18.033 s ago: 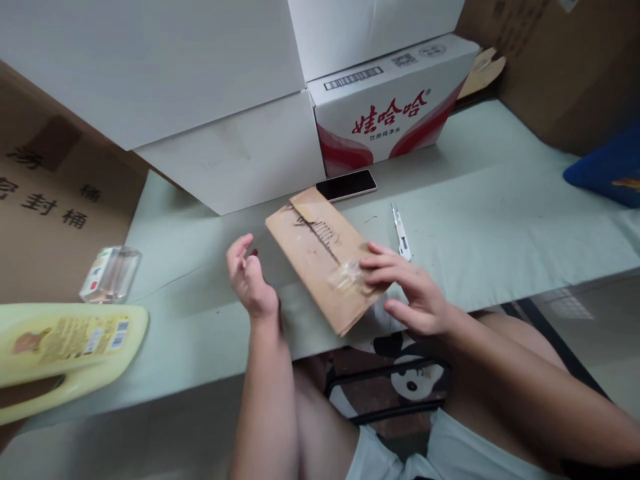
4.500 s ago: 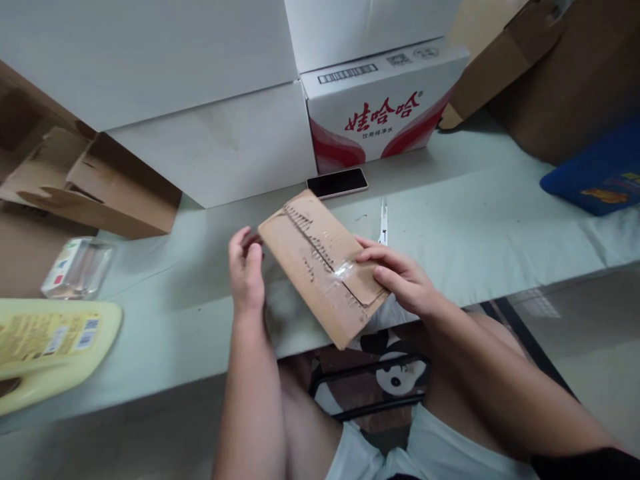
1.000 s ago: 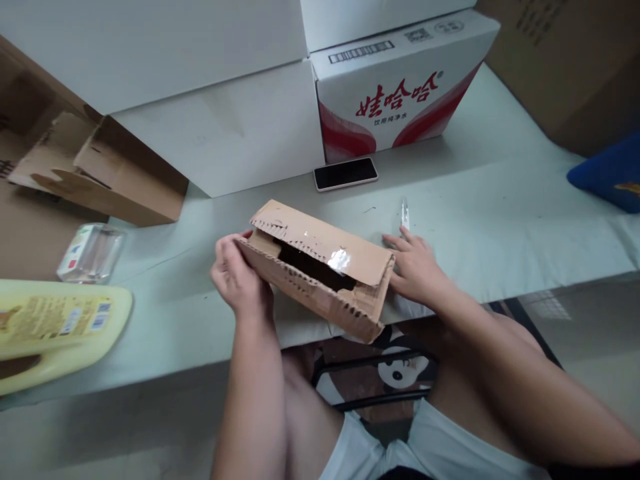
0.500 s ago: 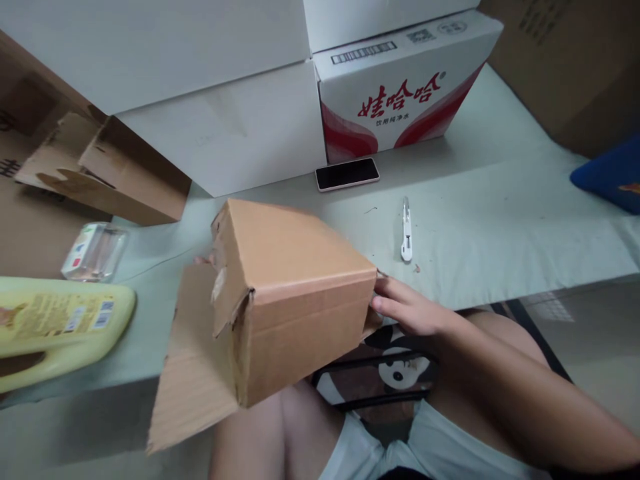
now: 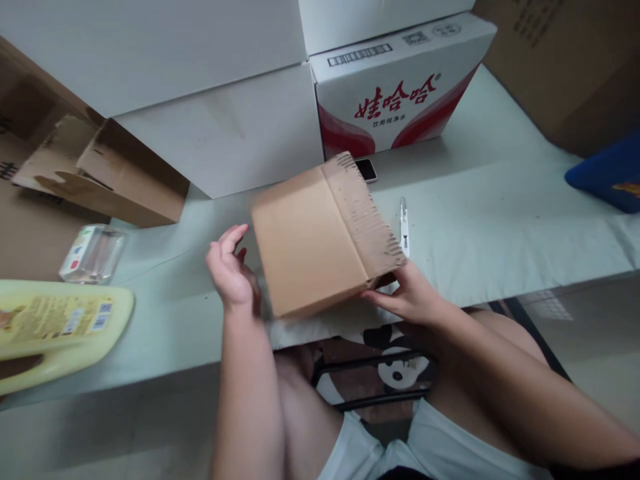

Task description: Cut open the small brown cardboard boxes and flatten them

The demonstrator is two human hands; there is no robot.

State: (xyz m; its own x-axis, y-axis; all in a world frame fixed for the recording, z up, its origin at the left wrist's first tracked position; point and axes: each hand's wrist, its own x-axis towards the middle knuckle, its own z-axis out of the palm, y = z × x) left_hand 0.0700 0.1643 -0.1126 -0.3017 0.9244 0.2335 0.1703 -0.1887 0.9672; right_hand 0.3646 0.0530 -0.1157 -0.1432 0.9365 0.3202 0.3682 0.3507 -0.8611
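A brown cardboard box (image 5: 310, 243) is tilted over the front part of the table, with a flap of ragged, ridged edges standing out on its right side. My right hand (image 5: 407, 293) grips the box at its lower right corner, thumb below and fingers partly hidden by the flap. My left hand (image 5: 231, 267) is just left of the box, fingers apart and curved, with a gap between it and the cardboard. Right of the flap lies a white utility knife (image 5: 405, 227), its lower end near my right hand. Behind the box, a phone (image 5: 369, 171) is mostly covered.
White cartons (image 5: 225, 133) and a red-and-white carton (image 5: 390, 110) stand at the back. On the left are an opened cardboard box (image 5: 135, 180), a clear plastic pack (image 5: 95, 253) and a yellow bottle (image 5: 75, 320). A blue object (image 5: 607, 173) is at the right edge.
The box has turned and moved back, so its ridged flap now points right and partly covers the phone. My left hand, earlier mostly hidden behind the box, is now off it.
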